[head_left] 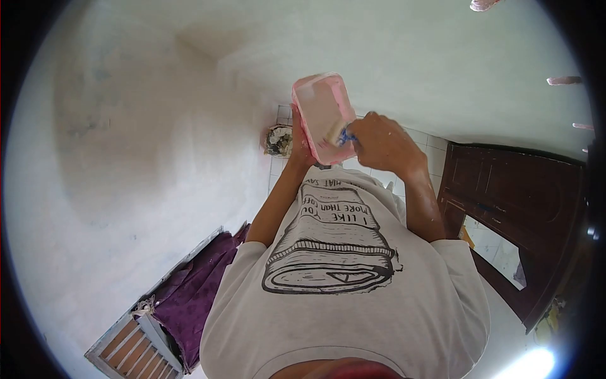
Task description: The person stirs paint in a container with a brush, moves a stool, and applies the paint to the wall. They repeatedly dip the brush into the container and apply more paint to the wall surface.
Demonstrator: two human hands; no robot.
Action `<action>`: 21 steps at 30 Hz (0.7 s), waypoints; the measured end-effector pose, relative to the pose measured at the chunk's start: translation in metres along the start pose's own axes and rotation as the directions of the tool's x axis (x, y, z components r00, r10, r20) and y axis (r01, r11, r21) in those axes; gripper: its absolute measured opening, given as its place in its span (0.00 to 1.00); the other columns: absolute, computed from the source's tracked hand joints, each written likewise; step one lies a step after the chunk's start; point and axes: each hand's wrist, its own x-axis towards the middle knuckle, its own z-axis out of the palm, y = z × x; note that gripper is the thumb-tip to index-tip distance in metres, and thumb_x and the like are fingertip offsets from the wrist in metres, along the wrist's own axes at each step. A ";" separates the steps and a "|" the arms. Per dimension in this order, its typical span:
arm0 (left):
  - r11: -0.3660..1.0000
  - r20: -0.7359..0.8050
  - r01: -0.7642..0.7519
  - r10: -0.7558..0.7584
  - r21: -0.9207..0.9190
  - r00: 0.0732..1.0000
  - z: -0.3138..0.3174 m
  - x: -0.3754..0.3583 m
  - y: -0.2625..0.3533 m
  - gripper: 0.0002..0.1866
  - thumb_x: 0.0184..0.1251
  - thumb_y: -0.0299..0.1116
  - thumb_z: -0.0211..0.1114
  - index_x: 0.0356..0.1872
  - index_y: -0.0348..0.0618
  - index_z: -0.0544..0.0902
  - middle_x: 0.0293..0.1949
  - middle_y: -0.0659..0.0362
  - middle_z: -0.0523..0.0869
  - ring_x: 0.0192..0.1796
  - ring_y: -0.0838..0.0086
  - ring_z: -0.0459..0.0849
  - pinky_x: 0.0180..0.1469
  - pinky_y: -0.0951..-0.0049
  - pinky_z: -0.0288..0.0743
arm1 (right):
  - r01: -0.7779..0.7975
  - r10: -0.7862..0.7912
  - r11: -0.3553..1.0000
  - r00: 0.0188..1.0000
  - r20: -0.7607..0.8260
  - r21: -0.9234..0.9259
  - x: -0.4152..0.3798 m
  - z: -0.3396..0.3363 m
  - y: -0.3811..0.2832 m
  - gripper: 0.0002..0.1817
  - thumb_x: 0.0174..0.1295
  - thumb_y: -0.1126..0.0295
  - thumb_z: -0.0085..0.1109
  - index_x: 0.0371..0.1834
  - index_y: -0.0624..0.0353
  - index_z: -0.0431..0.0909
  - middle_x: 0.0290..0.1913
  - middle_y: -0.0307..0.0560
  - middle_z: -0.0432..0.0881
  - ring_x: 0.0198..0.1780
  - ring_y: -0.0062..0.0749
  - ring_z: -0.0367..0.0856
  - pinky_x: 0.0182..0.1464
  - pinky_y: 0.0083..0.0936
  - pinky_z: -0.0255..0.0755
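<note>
My left hand [303, 140] grips a pink rectangular plastic tub [348, 99] along its left side, tilting it in front of my chest. Pale pinkish paint [320, 106] covers the inside of the tub. In my right hand [388, 144] is a paintbrush [334, 133] with a pale head and some blue at the handle end. The fingers are closed round the handle, which they mostly hide. The brush head lies inside the tub's near end. White flecks dot my right hand and forearm.
Pale walls [126, 139] meet in a corner ahead. A basket [278, 141] with crumpled contents stands on the white tiled floor [437, 156]. A dark wooden cabinet [505, 183] is at right; a purple curtain [196, 290] and slatted frame [136, 350] are at lower left.
</note>
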 end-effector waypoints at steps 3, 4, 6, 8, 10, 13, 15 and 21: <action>0.989 0.059 0.034 -0.025 -0.147 0.998 -0.002 -0.004 -0.006 0.43 0.71 0.75 0.42 0.75 0.54 0.63 0.66 0.53 0.76 0.66 0.59 0.77 0.66 0.51 0.76 | 0.152 -0.151 0.988 0.988 -0.021 0.035 -0.002 0.008 -0.008 0.08 0.56 0.75 0.58 0.37 0.65 0.84 0.31 0.60 0.85 0.40 0.58 0.84 0.45 0.48 0.77; 0.965 0.133 0.073 -0.040 -0.252 0.990 -0.003 -0.001 -0.005 0.43 0.71 0.75 0.42 0.75 0.54 0.64 0.66 0.54 0.76 0.66 0.58 0.77 0.66 0.50 0.76 | 0.148 -0.147 0.988 0.989 -0.030 0.034 0.003 0.008 -0.011 0.08 0.56 0.75 0.58 0.37 0.65 0.84 0.31 0.60 0.85 0.40 0.58 0.84 0.45 0.48 0.77; 1.000 0.031 0.003 -0.002 -0.029 1.000 0.008 -0.003 -0.005 0.43 0.71 0.75 0.43 0.75 0.54 0.64 0.66 0.54 0.76 0.66 0.58 0.77 0.65 0.49 0.76 | 0.143 -0.143 0.989 0.990 -0.002 0.044 0.015 0.005 -0.012 0.09 0.56 0.75 0.57 0.37 0.64 0.84 0.33 0.60 0.85 0.39 0.58 0.84 0.45 0.48 0.77; 0.979 -0.083 -0.051 0.069 0.195 0.994 0.005 -0.010 -0.006 0.43 0.71 0.75 0.43 0.75 0.54 0.65 0.66 0.54 0.76 0.66 0.57 0.77 0.65 0.48 0.76 | 0.144 -0.130 0.986 0.980 -0.149 0.086 0.017 0.010 0.002 0.09 0.56 0.75 0.58 0.37 0.64 0.84 0.33 0.60 0.85 0.39 0.58 0.84 0.45 0.48 0.77; 0.987 0.146 0.075 -0.053 -0.144 0.988 -0.010 -0.003 0.001 0.44 0.70 0.75 0.43 0.75 0.53 0.65 0.66 0.54 0.76 0.66 0.56 0.77 0.65 0.48 0.76 | 0.076 -0.053 0.991 0.977 -0.206 0.106 0.017 0.009 0.009 0.10 0.55 0.76 0.58 0.38 0.63 0.85 0.32 0.61 0.85 0.40 0.58 0.84 0.46 0.47 0.77; 0.989 0.116 0.022 -0.005 -0.143 0.993 0.011 -0.010 0.006 0.38 0.76 0.70 0.42 0.72 0.52 0.67 0.63 0.56 0.77 0.64 0.61 0.78 0.63 0.54 0.78 | 0.089 -0.091 0.996 0.993 0.079 0.032 0.002 0.001 -0.005 0.11 0.57 0.76 0.57 0.40 0.62 0.86 0.32 0.61 0.85 0.43 0.55 0.84 0.48 0.46 0.77; 0.994 0.088 0.024 -0.014 -0.109 0.996 0.005 -0.011 0.001 0.41 0.74 0.72 0.42 0.73 0.51 0.66 0.64 0.55 0.77 0.63 0.60 0.79 0.62 0.53 0.79 | 0.094 -0.093 0.996 0.988 0.120 0.005 0.001 0.007 -0.011 0.12 0.57 0.77 0.57 0.43 0.61 0.86 0.34 0.60 0.85 0.45 0.54 0.83 0.50 0.45 0.76; 0.941 -0.096 0.020 0.014 0.338 0.995 0.013 -0.024 0.003 0.43 0.73 0.73 0.40 0.74 0.49 0.65 0.63 0.53 0.79 0.61 0.62 0.82 0.59 0.57 0.83 | 0.156 -0.146 0.986 0.977 -0.153 0.055 0.008 0.009 0.008 0.12 0.59 0.75 0.57 0.44 0.60 0.87 0.38 0.56 0.86 0.45 0.53 0.83 0.51 0.44 0.76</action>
